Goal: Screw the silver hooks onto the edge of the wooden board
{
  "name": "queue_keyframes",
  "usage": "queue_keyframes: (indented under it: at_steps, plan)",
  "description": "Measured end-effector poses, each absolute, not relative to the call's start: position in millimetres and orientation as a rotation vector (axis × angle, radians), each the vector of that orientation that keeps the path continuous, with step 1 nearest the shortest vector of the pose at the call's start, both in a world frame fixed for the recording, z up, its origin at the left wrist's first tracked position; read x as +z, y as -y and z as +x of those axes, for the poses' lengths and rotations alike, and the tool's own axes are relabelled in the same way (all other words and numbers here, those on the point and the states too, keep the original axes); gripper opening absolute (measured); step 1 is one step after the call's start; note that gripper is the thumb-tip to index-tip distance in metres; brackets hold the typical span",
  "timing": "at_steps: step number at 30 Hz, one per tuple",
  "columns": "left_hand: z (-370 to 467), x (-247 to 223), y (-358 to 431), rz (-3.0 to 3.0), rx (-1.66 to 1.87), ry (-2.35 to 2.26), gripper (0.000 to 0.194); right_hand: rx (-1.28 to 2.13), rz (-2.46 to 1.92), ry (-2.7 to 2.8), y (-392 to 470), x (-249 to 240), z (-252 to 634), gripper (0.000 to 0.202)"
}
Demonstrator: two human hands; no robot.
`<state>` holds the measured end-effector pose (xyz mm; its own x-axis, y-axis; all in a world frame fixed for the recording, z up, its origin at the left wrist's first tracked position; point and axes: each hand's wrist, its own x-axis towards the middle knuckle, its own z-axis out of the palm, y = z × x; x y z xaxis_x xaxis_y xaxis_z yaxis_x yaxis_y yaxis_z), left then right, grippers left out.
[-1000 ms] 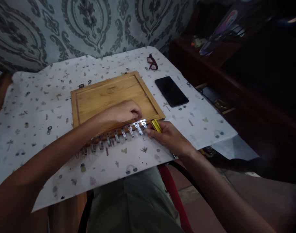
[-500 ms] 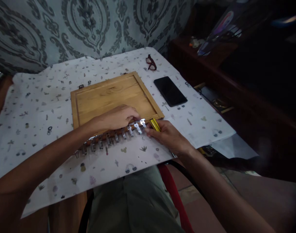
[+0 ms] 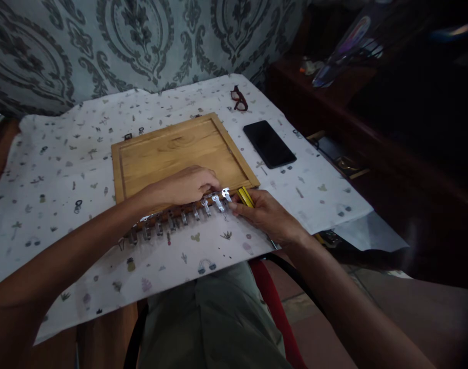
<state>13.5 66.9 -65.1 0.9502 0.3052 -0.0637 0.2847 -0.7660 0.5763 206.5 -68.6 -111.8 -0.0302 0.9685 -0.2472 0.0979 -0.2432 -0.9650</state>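
A framed wooden panel (image 3: 172, 148) lies on the patterned white cloth. Along its near edge runs a row of shiny metal clips (image 3: 185, 217) on a strip. My left hand (image 3: 193, 184) rests over the panel's near edge, its fingers curled down at the strip; what the fingertips hold is hidden. My right hand (image 3: 262, 212) is closed around a yellow tool (image 3: 246, 197) at the panel's near right corner, with the thumb beside the rightmost clips.
A black phone (image 3: 270, 144) and red-framed glasses (image 3: 239, 98) lie right of the panel. Beyond the table's right side are dark furniture, a plastic bottle (image 3: 341, 51) and an open drawer (image 3: 339, 156). Patterned fabric hangs behind.
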Motion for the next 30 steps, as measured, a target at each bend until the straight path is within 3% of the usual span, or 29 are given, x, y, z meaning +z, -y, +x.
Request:
queue_keyframes:
  at_steps: [7,17,30]
  plan:
    - [10,-64,-55,2.601,0.002,-0.407,0.033,1.390,-1.429,1.178,67,-110,207,0.043]
    - [4,-61,-54,2.611,-0.019,-0.293,0.059,1.396,-1.435,1.165,68,-110,207,0.040]
    - [5,-56,-51,2.585,0.015,-0.256,0.042,1.323,-1.468,1.181,71,-110,205,0.034]
